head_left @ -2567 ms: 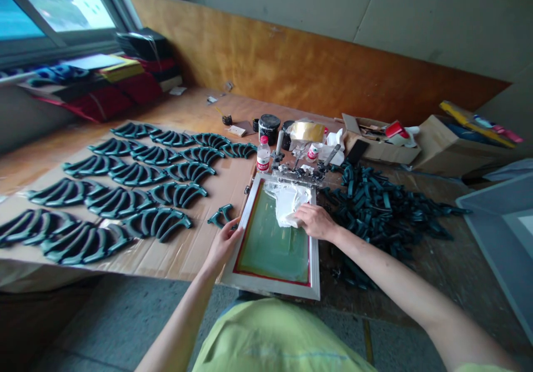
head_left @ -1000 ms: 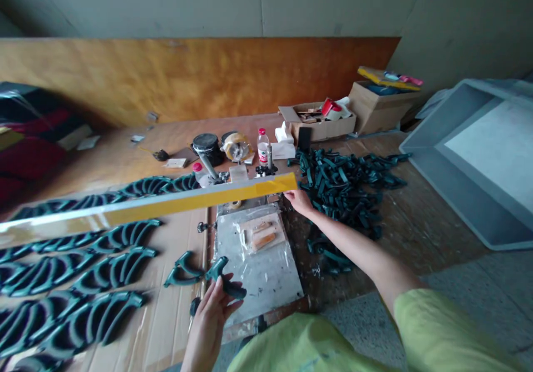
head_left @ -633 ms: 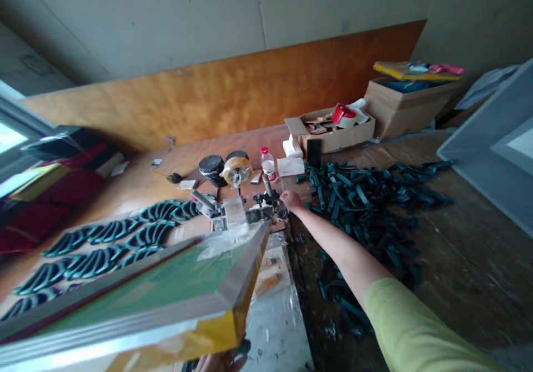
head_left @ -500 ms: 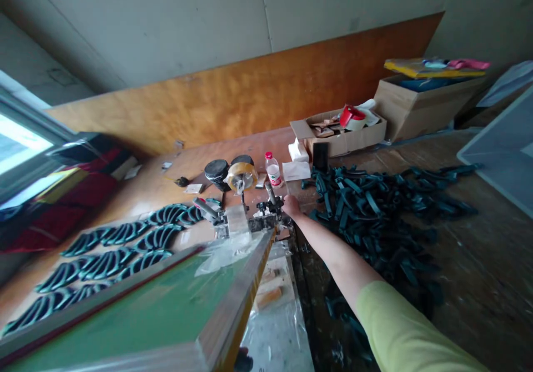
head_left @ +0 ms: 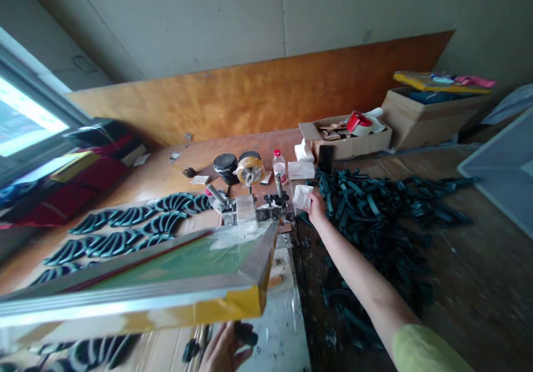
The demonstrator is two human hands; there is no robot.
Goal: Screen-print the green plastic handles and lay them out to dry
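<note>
My right hand (head_left: 317, 208) is stretched forward, its fingers closed on a white tissue (head_left: 302, 197). It is above the near side of the frame's hinge clamp (head_left: 270, 211), beside a heap of dark green curved strips (head_left: 366, 194). My left hand (head_left: 222, 350) is at the bottom, under the raised edge of a screen-printing frame (head_left: 175, 297) with green mesh. Its finger and thumb curl round a black knob-like piece (head_left: 246, 333); the grip is partly hidden. The frame stands tilted over a pale printing board (head_left: 283, 327). A second black knob (head_left: 190, 351) is left of that hand.
Rows of dark curved pieces (head_left: 112, 244) lie at left. A bottle with a red cap (head_left: 278, 165), a tape roll (head_left: 250, 171), a black tub (head_left: 226, 167) and folded white paper (head_left: 301, 170) stand behind the clamp. Cardboard boxes (head_left: 353, 149) line the back right.
My right hand has come back and right from the clamp area, now with the white tissue showing. My left hand has come into view below the frame, whose near edge looks higher.
</note>
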